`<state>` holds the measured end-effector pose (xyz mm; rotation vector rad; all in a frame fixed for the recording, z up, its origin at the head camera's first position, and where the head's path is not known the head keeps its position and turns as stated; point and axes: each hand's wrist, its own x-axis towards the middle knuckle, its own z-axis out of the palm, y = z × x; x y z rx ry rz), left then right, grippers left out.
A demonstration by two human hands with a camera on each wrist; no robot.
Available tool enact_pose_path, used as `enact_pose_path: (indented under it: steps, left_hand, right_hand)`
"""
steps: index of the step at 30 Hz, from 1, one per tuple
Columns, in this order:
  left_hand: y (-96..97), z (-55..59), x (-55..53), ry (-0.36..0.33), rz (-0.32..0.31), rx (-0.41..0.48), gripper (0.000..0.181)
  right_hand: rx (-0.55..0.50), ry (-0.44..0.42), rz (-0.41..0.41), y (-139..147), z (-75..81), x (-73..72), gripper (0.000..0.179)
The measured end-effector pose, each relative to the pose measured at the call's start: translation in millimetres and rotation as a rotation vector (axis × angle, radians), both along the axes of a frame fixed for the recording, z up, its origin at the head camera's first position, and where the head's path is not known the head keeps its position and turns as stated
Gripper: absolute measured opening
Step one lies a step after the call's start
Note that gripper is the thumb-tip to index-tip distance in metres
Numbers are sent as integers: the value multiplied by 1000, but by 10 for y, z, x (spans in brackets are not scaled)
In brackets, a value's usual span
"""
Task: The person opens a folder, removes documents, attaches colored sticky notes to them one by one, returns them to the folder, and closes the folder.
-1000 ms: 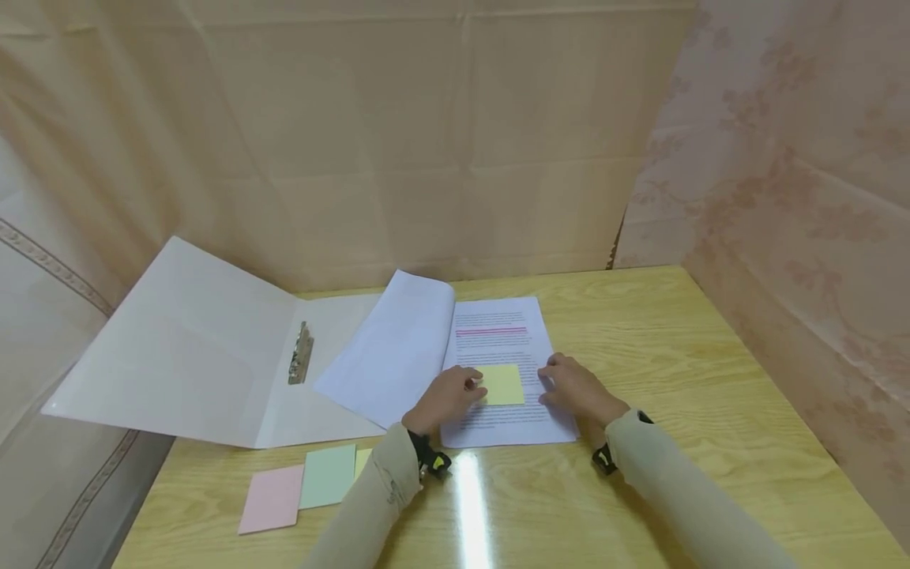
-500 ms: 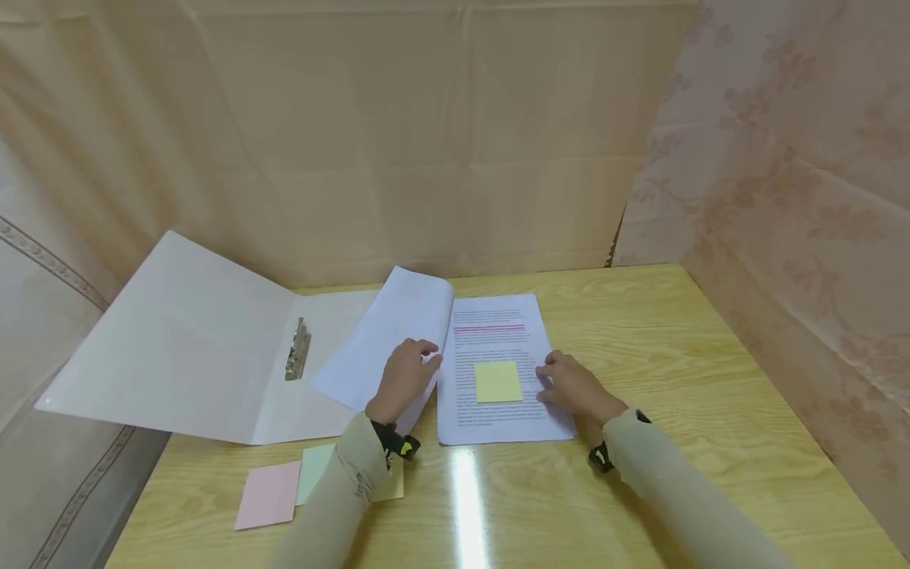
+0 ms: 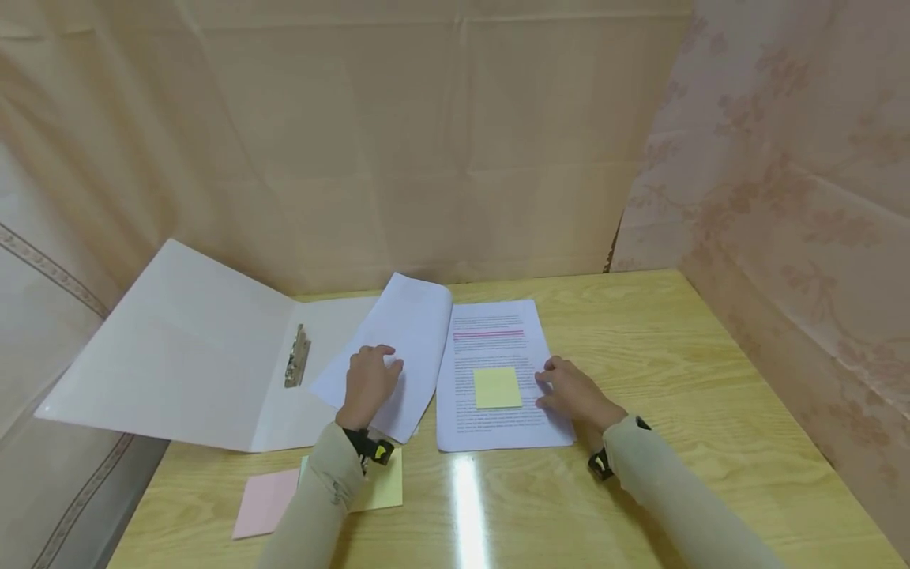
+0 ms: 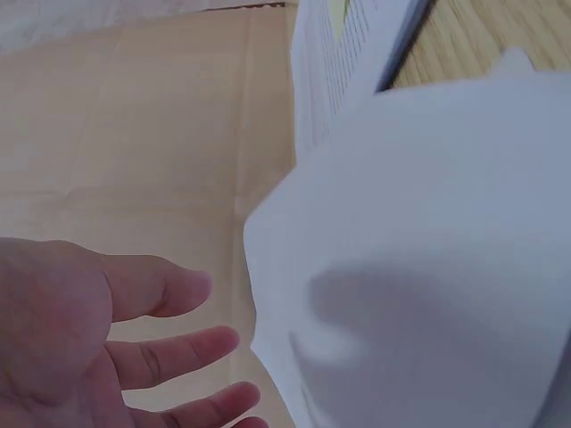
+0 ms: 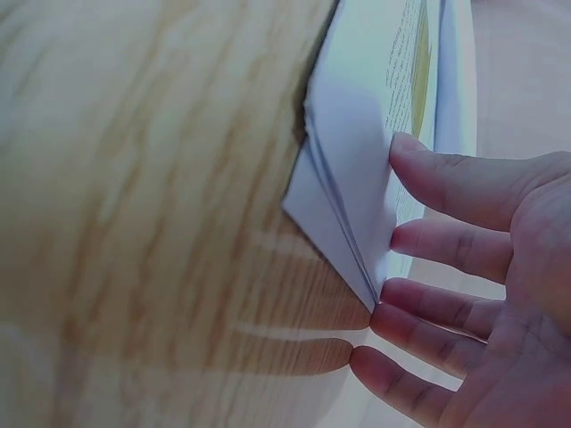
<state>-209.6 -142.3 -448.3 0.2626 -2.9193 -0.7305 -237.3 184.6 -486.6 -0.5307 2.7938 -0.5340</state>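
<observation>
My left hand hovers, fingers parted and holding nothing, over the turned white pages; its shadow falls on the white paper in the left wrist view. Those pages are flipped leftward onto the folder. To their right lies a printed page with pink highlighted lines near its top. On its lower half sits a square yellow sticky note. My right hand rests at the page's right edge, its fingers loosely extended against the paper stack in the right wrist view.
A white folder lies spread at the left, with a metal clip along its spine. In front of it are a pink note pad, a mostly hidden green one and a yellow note pad. A curtain hangs behind the wooden table.
My left hand has moved left, off the yellow sticky note and over the turned pages. The sticky note stays on the printed page. My right hand has hardly moved.
</observation>
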Motion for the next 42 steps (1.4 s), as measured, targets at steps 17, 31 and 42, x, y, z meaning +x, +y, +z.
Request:
enact_pose_path:
  steps: [17, 31, 42]
  left_hand:
    - [-318, -145, -16, -183, 72, -14, 48]
    - [-565, -188, -18, -239, 163, 10, 55]
    - [-732, -201, 1, -212, 148, 33, 54]
  right_hand:
    - [-10, -18, -16, 11, -23, -17, 52]
    - [-20, -18, -10, 18, -12, -3, 52]
    - [-18, -18, -4, 28, -1, 2, 52]
